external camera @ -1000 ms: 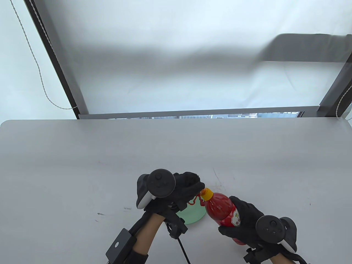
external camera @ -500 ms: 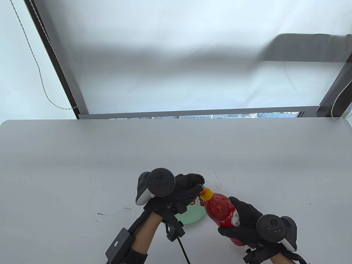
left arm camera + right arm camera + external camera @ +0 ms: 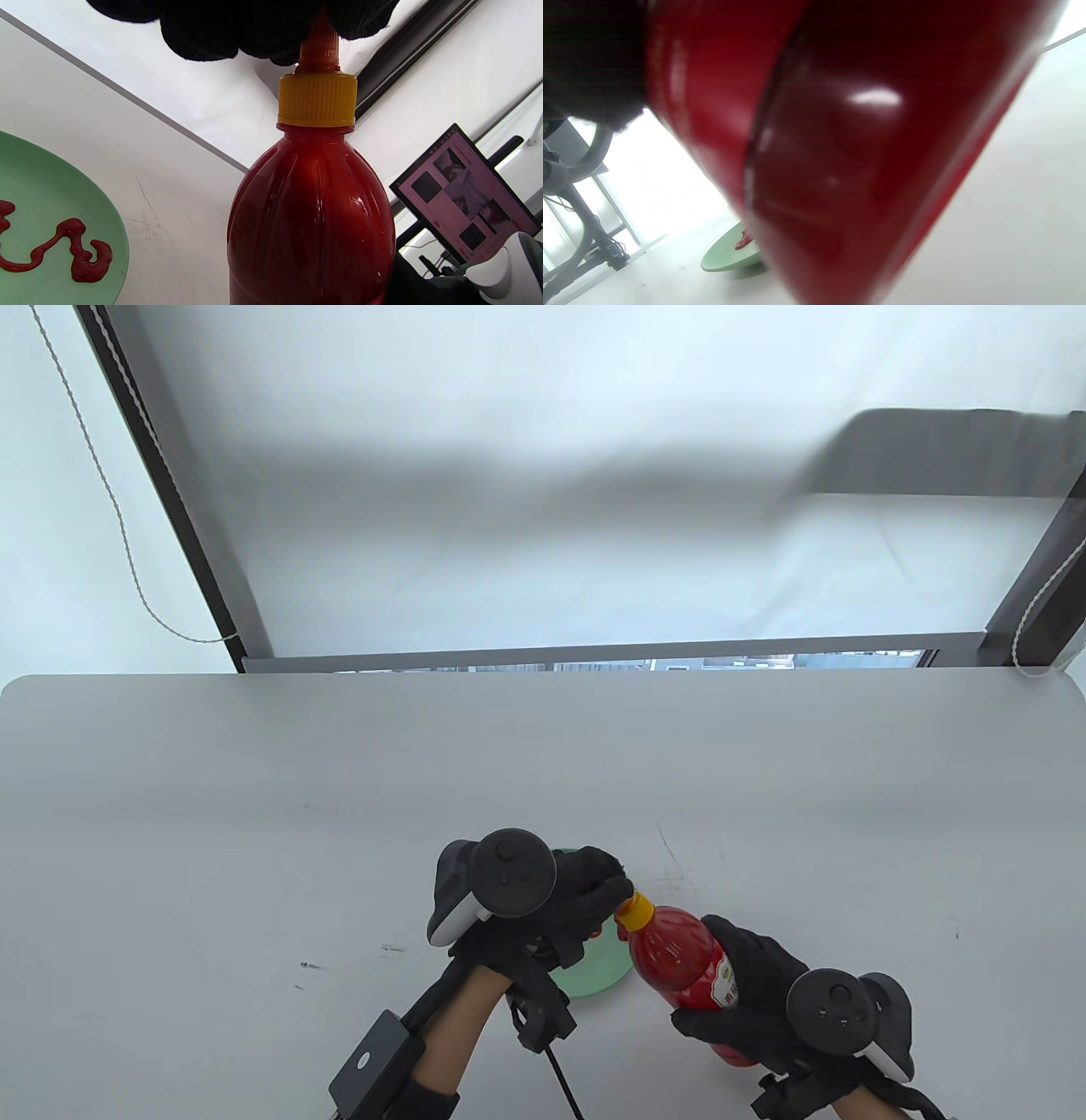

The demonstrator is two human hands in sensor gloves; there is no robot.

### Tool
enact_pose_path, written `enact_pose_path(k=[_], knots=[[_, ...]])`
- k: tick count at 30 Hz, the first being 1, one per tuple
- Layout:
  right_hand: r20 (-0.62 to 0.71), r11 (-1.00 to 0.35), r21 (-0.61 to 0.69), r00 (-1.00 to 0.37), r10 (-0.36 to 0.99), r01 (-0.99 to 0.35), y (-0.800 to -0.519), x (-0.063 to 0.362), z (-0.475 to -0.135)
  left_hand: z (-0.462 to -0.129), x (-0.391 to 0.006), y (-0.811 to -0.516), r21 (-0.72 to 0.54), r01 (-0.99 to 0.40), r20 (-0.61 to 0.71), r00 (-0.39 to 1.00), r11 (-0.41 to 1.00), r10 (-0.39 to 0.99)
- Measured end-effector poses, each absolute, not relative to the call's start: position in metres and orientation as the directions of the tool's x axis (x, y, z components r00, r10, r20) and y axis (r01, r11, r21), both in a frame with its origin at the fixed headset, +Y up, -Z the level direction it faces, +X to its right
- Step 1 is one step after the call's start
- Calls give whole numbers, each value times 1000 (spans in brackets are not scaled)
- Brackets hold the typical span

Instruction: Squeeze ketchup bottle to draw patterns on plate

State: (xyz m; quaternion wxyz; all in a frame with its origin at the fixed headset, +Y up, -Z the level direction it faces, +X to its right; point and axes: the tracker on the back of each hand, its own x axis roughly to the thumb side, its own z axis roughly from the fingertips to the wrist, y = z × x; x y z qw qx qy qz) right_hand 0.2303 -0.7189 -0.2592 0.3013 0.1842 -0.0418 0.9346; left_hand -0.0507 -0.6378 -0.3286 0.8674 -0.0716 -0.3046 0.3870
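A red ketchup bottle (image 3: pixel 679 963) with a yellow cap (image 3: pixel 635 909) is gripped around its body by my right hand (image 3: pixel 755 984) and held tilted above the table, nozzle pointing up-left. My left hand (image 3: pixel 585 891) closes its fingertips (image 3: pixel 254 25) on the red nozzle (image 3: pixel 319 46) above the cap. A green plate (image 3: pixel 598 971) lies under my left hand, mostly hidden. In the left wrist view the plate (image 3: pixel 46 203) carries a squiggly ketchup line (image 3: pixel 63 250). The bottle (image 3: pixel 840 140) fills the right wrist view, with the plate (image 3: pixel 729 254) behind it.
The grey table (image 3: pixel 339 780) has faint red smears (image 3: pixel 674 869) beyond the bottle and small dark marks (image 3: pixel 310 965) at the left. A cable and black box (image 3: pixel 373 1060) hang off my left forearm. A monitor (image 3: pixel 466 199) shows in the left wrist view.
My left hand moved right and closed its fingertips over the nozzle, covering more of the plate. The bottle with my right hand shifted slightly down.
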Motion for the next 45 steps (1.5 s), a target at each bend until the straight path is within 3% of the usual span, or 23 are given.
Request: enact_pose_path(k=[5, 10, 14, 30, 34, 40, 45], knots=[[372, -793, 71, -722, 584, -605, -720, 231, -260, -327, -51, -635, -389, -598, 456, 536, 700, 711], [358, -808, 39, -747, 561, -588, -718, 230, -259, -325, -55, -636, -263, -647, 385, 610, 716, 692], [360, -816, 32, -755, 548, -577, -718, 229, -258, -325, -55, -636, -263, -622, 354, 648, 737, 674], [388, -812, 37, -741, 549, -583, -717, 226, -256, -328, -56, -636, -377, -605, 469, 528, 701, 708], [375, -813, 19, -750, 545, -581, -716, 228, -257, -324, -54, -634, -284, -626, 445, 584, 726, 679], [390, -842, -11, -778, 493, -539, -715, 224, -255, -317, -45, -634, -186, -541, 363, 738, 820, 569], [401, -828, -15, -762, 509, -561, -712, 227, -254, -315, -41, -630, -200, -572, 427, 680, 795, 596]])
